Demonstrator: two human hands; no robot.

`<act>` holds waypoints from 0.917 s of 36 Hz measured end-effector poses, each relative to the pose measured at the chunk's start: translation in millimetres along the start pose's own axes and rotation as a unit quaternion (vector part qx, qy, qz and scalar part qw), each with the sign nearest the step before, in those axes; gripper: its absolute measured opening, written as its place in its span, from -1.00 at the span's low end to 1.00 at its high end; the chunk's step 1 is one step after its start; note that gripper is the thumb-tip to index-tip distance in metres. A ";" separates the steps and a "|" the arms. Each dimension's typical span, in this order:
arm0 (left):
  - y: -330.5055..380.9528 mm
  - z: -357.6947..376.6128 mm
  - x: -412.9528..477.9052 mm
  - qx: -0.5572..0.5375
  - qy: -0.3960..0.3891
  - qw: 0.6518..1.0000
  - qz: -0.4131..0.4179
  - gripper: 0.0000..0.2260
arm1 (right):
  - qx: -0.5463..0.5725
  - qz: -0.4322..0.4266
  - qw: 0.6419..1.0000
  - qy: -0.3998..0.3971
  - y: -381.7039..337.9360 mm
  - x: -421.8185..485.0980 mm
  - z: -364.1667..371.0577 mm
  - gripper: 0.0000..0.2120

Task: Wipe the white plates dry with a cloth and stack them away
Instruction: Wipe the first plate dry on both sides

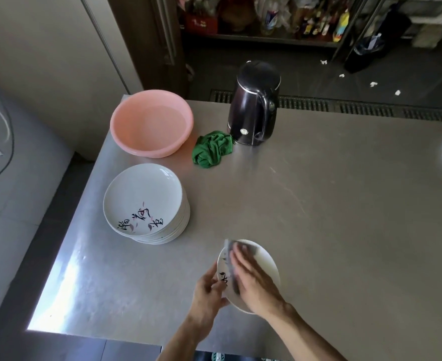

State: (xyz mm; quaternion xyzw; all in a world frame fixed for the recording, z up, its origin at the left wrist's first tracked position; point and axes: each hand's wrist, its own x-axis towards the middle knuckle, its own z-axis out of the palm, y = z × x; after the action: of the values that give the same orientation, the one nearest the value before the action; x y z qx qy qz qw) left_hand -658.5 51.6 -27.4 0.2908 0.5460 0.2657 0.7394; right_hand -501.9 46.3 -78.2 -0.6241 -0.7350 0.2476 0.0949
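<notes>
the two arms come up from the bottom, close to the camera. the left hand [209,290] is at the left side of a white plate [266,264]. its fingers curl round the plate's rim and grip it, next to some black writing on the plate. the plate is low at the near side of the metal table [344,204]. i cannot tell if it sits on the table or is held just above it.

a grey cloth [230,256] lies on the left part of the plate. the right hand [253,280] lies flat on top of the cloth. its fingers are straight and close together, point away from the camera and press the cloth down. this hand looks a bit blurry.

farther back on the left, a stack of white plates [143,201] sits near the table's left edge. the top one has black writing and pink marks. behind the stack is a pink bowl [151,121]. to its right lies a crumpled green cloth [213,148], just beside a black kettle [253,105] that stands upright.
</notes>
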 end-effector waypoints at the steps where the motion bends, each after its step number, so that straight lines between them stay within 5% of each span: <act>1: -1.5 0.4 0.1 -0.016 0.015 1.000 -0.002 -0.53 | 0.015 0.077 0.997 0.003 5.8 2.6 1.2 -0.41; 4: -8.7 3.5 1.0 -0.083 0.078 0.993 -0.029 -0.65 | 0.022 0.162 0.986 0.017 2.6 10.0 0.2 -0.41; 6: -10.6 4.7 0.4 -0.089 0.114 0.989 -0.029 -0.86 | 0.043 0.084 0.995 0.025 -7.2 11.0 -0.3 -0.42; 9: -9.7 3.8 3.8 -0.075 0.152 0.985 -0.033 -0.84 | 0.016 -0.070 0.997 0.003 -12.4 3.3 -0.9 -0.48; 14: -9.1 1.5 1.5 -0.080 0.108 0.990 -0.039 -0.75 | 0.034 0.125 0.991 0.025 -6.1 5.9 7.2 -0.48; 19: -2.0 -0.2 -4.2 -0.071 0.034 0.997 -0.027 -0.48 | -0.001 -0.094 0.995 -0.046 -9.2 -0.6 7.5 -0.42; 23: -2.5 -2.0 -7.8 -0.069 0.012 0.997 -0.021 -0.49 | -0.001 0.094 0.995 0.018 -11.7 10.1 -3.4 -0.45; 25: -0.4 -0.5 -6.4 -0.061 0.007 0.998 -0.020 -0.48 | 0.011 0.009 0.999 0.041 -15.4 8.2 -4.2 -0.48; 28: 2.4 -0.6 -7.3 -0.057 0.015 0.998 -0.025 -0.48 | 0.037 -0.110 0.993 -0.025 -15.3 -1.7 -5.9 -0.43; 33: -9.3 -5.0 -2.7 -0.090 0.050 0.995 -0.007 -0.51 | 0.009 0.162 0.987 0.012 -1.1 11.1 -1.3 -0.35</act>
State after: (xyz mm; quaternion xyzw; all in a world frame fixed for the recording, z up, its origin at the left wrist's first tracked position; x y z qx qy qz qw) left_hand -663.4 44.0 -33.5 0.2056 0.5581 0.3225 0.7364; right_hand -504.5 57.2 -78.5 -0.7372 -0.6206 0.2586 0.0680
